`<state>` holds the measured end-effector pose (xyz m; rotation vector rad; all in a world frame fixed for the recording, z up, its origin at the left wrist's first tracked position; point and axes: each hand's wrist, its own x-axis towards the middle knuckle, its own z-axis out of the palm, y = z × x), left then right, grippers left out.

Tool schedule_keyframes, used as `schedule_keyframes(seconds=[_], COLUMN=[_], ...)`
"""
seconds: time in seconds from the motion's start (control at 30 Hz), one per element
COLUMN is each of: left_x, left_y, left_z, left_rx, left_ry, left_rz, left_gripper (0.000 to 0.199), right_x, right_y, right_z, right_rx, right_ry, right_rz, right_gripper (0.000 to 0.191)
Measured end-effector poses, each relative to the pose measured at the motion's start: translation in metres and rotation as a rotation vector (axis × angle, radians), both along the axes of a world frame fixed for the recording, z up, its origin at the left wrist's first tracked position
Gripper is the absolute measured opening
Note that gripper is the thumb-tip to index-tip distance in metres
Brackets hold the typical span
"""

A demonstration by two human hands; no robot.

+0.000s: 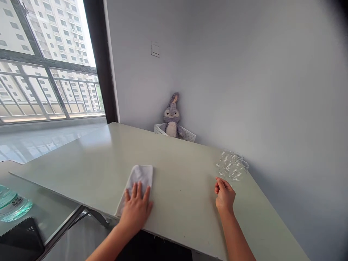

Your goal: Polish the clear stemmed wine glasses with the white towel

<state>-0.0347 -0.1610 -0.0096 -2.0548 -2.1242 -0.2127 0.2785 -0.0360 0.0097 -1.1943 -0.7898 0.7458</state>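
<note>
A folded white cloth point(143, 173) lies flat near the front edge of the pale table point(174, 159). My left hand point(137, 206) rests on it, palm down with the fingers spread. Over the right part of the table, my right hand point(225, 195) is closed with its fingers curled in; whether anything is inside cannot be seen. Just beyond that hand stands a cluster of several small clear stemmed glasses point(232, 166), close to the wall side of the table. The right hand is apart from them.
Behind the table, a grey plush rabbit point(172, 117) sits in a white perforated basket point(190, 136) in the wall corner. At the lower left, a lower surface holds a clear water bottle point(13, 203) and a black phone point(23, 239). A wall runs along the right side.
</note>
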Motion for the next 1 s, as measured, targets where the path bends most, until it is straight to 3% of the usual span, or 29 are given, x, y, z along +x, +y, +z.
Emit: schedule_keyframes(seconds=[0.17, 0.3, 0.4, 0.5, 0.6, 0.7, 0.87, 1.0], left_x=[0.060, 0.084, 0.082, 0.066, 0.047, 0.037, 0.033, 0.026], left_y=[-0.003, 0.021, 0.052, 0.088, 0.118, 0.136, 0.142, 0.144], left_z=[-0.003, 0.001, 0.016, 0.040, 0.052, 0.040, 0.007, 0.004], left_rx=[0.012, -0.033, 0.079, 0.372, 0.609, 0.719, 0.728, 0.678], left_ry=[-0.154, -0.392, -0.695, -0.916, -0.945, -0.906, -0.933, -0.934], left_rz=[-0.322, -0.456, -0.462, -0.335, -0.269, -0.269, -0.236, -0.215], left_gripper=[0.050, 0.050, 0.047, 0.037, 0.028, 0.024, 0.026, 0.024], right_x=[-0.014, -0.055, -0.088, -0.115, -0.139, -0.161, -0.182, -0.174], right_y=[-0.007, -0.029, -0.042, -0.040, -0.023, 0.005, 0.061, 0.112], right_z=[0.000, -0.001, -0.006, -0.015, -0.025, -0.029, -0.027, -0.022], right_rx=[-0.032, -0.074, 0.033, -0.004, -0.079, -0.092, -0.056, -0.183], right_ry=[-0.073, -0.391, -0.825, -1.193, -1.368, -1.424, -1.484, -1.509], right_rz=[0.075, 0.370, 0.531, 0.587, 0.654, 0.688, 0.607, 0.544], right_gripper=[0.025, 0.028, 0.029, 0.040, 0.051, 0.057, 0.054, 0.058])
